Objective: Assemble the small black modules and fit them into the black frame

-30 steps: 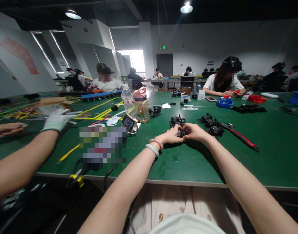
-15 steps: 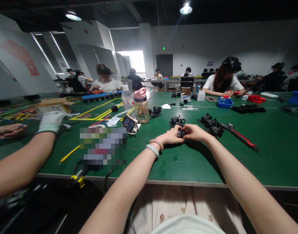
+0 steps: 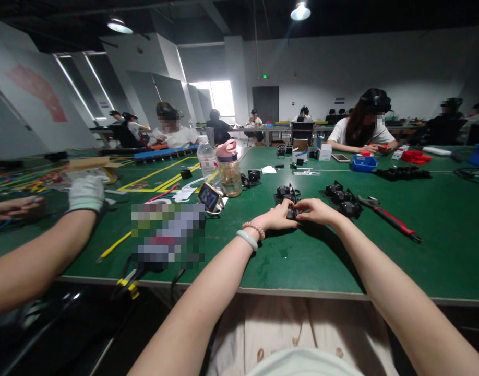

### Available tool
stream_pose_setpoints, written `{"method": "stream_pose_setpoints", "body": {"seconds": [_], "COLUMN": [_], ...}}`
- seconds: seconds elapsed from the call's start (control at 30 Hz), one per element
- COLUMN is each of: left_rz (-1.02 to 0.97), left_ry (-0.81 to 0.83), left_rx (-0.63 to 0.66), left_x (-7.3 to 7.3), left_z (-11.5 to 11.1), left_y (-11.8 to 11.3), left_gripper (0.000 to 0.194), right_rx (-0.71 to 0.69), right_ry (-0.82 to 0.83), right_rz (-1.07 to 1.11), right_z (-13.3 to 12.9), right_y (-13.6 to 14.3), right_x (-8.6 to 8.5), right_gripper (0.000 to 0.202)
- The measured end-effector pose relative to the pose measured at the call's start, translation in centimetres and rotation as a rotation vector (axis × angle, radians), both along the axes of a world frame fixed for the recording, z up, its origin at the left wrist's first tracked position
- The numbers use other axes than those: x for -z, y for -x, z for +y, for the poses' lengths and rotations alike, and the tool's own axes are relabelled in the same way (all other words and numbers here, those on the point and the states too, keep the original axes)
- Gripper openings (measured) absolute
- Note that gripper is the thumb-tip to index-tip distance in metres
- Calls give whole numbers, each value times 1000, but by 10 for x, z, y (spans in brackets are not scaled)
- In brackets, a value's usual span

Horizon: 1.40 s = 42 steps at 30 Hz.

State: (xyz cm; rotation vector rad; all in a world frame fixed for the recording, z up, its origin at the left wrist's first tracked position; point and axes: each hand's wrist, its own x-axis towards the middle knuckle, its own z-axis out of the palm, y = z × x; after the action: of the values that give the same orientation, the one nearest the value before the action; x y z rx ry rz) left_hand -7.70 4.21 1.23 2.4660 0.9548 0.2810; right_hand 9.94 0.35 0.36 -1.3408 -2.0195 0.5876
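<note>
My left hand (image 3: 279, 216), with a beaded bracelet and a pale bangle at the wrist, has its fingers closed around a small black part (image 3: 291, 211) low over the green table. From the other side, my right hand (image 3: 316, 212) pinches the same part with thumb and fingertips. Its exact kind is mostly hidden by my fingers. Just behind it stands another black plastic piece (image 3: 283, 191); whether the two are joined I cannot tell. A cluster of similar black parts (image 3: 342, 199) lies right of my hands, beside a tool with red and black handles (image 3: 396, 222).
A pink-lidded bottle (image 3: 229, 175), a clear bottle (image 3: 207, 159) and a small display (image 3: 208, 197) stand left of my hands. Another person's gloved hand (image 3: 86, 193) works at far left. A blue bin (image 3: 363, 163) sits farther back, near a seated person.
My hands stay on the black part with almost the same grip. The view has shifted slightly. The neighbour's gloved hand has moved a little.
</note>
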Motion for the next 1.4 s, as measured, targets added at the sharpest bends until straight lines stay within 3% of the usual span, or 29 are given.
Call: {"method": "stream_pose_setpoints", "body": {"seconds": [0.27, 0.53, 1.4], "left_rz": [9, 41, 23], "left_ry": [0, 4, 15], "left_rx": [-12, -15, 0], "left_x": [-3, -5, -7], "left_z": [-3, -6, -6], "left_y": [-1, 1, 2], "left_gripper": [62, 62, 61], "right_rx": [23, 15, -26], "right_ry": [-55, -8, 34], "right_rz": [-94, 44, -9], "right_z": [3, 5, 3], "right_y": [-2, -3, -2], "right_x": [1, 6, 2], "right_gripper": [28, 30, 27]}}
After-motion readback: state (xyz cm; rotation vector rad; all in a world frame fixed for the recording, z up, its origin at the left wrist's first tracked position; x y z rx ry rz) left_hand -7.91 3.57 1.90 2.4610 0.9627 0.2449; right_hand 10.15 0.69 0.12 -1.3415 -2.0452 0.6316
